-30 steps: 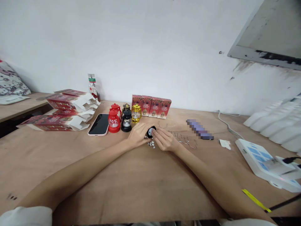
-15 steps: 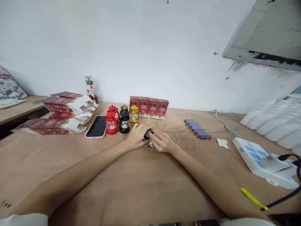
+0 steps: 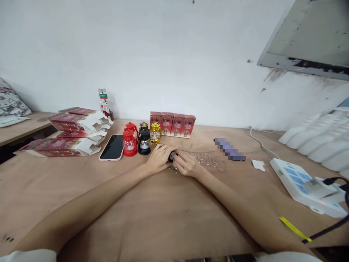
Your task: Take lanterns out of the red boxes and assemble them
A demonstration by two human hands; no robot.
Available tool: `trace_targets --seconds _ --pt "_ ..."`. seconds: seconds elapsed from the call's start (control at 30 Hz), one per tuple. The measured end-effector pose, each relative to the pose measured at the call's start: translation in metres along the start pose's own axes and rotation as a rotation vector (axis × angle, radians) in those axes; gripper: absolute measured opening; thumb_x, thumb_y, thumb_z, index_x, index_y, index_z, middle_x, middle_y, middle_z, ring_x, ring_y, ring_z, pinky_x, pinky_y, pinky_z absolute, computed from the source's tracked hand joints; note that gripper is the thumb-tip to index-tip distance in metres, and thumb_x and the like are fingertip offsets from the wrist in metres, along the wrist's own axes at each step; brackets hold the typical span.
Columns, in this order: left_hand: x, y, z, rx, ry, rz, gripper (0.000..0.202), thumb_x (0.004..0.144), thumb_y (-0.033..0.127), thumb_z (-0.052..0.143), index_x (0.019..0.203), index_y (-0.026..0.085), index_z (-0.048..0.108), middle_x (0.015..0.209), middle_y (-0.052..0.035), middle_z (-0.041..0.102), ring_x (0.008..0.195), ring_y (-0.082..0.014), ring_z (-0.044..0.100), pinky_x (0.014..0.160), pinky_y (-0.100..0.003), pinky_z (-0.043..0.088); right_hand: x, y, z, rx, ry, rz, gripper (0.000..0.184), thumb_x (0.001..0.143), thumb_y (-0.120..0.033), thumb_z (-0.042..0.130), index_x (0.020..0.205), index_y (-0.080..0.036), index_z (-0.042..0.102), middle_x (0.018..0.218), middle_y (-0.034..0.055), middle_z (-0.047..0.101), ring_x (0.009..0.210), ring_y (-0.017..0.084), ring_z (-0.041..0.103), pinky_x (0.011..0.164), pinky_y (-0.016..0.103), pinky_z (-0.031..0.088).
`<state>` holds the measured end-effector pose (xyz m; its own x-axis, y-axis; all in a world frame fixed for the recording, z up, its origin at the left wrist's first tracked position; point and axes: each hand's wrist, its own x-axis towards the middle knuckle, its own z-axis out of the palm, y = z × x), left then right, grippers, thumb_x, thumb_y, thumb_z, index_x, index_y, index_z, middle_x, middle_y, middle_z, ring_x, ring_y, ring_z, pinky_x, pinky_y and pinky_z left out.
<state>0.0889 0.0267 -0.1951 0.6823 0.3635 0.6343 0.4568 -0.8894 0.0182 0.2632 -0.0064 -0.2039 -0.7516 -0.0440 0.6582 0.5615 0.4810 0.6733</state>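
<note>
Far left: patterned cushion (image 3: pixel 12 105) lying on a side ledge. Flat red cartons (image 3: pixel 76 123) sitting stacked on the worktop (image 3: pixel 163 214), open flaps facing right. Small bottle (image 3: pixel 104 103) standing upright behind them, by the wall. Phone (image 3: pixel 112 147) lying flat, screen up, just right of the cartons.

Next: miniature lanterns standing upright in a cluster, two red lanterns (image 3: pixel 129 140), two black lanterns (image 3: pixel 144 140), a gold lantern (image 3: pixel 155 133). Row of four red boxes (image 3: pixel 173 124) standing behind them, side by side, touching.

Centre: left hand (image 3: pixel 158 160) curling closed around a small black piece (image 3: pixel 171 156), mostly covering it. Right hand (image 3: pixel 187 163) meeting it from the other side, fingertips pinching the same piece. Piece sitting low over the worktop, just right of the lantern cluster, near its front. Showing only a dark round end with a pale spot, facing roughly toward the camera and right; long axis not readable, too hidden. Few tiny silvery bits (image 3: pixel 172 168) lying on the worktop right under the hands.

Right of hands: bent wire hooks (image 3: pixel 209 160) lying scattered. Blurred-out strip (image 3: pixel 229 149) lying diagonal beyond them. White scrap (image 3: pixel 257 165) further right. White cable (image 3: pixel 259 140) running along the back. White device with blue labels (image 3: pixel 305 185) sitting far right, black cord (image 3: pixel 335 180) plugging in. Yellow strip (image 3: pixel 294 229) lying near the front edge.
</note>
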Motion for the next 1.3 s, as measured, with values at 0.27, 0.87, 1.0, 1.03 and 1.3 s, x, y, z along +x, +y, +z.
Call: trace_targets --seconds 0.27,0.87,1.0,1.03,1.3 --pt "0.0 0.003 0.001 0.022 -0.032 0.0 0.052 0.067 0.011 0.05 0.118 0.015 0.047 0.109 -0.0112 0.064 0.104 -0.0251 0.056 0.09 -0.042 0.035 -0.013 0.0 0.007 0.144 -0.063 0.155 0.018 0.088 -0.016 0.049 0.098 -0.015 0.064 0.095 0.0108 0.068 0.092 0.019 0.063 0.08 0.032 0.052" --pt "-0.001 0.004 -0.002 -0.073 0.021 -0.082 0.068 0.062 0.023 0.053 0.127 0.012 0.038 0.107 -0.0128 0.061 0.095 -0.0272 0.056 0.086 -0.042 0.034 -0.004 0.0 0.004 0.12 -0.032 0.199 0.015 0.087 -0.016 0.051 0.098 -0.013 0.06 0.105 0.0147 0.067 0.11 0.022 0.059 0.09 0.036 0.054" --pt "0.0 0.001 0.0 -0.115 0.059 -0.035 0.063 0.067 0.021 0.054 0.127 0.014 0.036 0.115 -0.0135 0.057 0.103 -0.0266 0.053 0.088 -0.041 0.034 -0.001 0.0 -0.001 0.112 0.001 0.192 0.013 0.085 -0.014 0.053 0.096 -0.01 0.059 0.108 0.0186 0.065 0.118 0.024 0.053 0.091 0.038 0.052" --pt "0.0 0.0 0.0 -0.121 0.074 -0.026 0.061 0.068 0.02 0.054 0.126 0.014 0.036 0.118 -0.0141 0.055 0.107 -0.0267 0.052 0.089 -0.04 0.034 0.0 0.0 -0.002 0.109 0.007 0.195 0.012 0.085 -0.014 0.054 0.095 -0.011 0.059 0.108 0.0185 0.065 0.118 0.025 0.052 0.091 0.038 0.052" --pt "-0.003 -0.007 0.002 -0.13 0.166 -0.002 0.056 0.073 0.024 0.063 0.121 0.015 0.036 0.116 -0.0137 0.055 0.11 -0.027 0.051 0.087 -0.039 0.038 0.002 0.003 -0.003 0.053 0.042 0.295 0.004 0.085 -0.015 0.055 0.086 -0.015 0.059 0.1 0.0145 0.068 0.113 0.023 0.056 0.084 0.037 0.053"
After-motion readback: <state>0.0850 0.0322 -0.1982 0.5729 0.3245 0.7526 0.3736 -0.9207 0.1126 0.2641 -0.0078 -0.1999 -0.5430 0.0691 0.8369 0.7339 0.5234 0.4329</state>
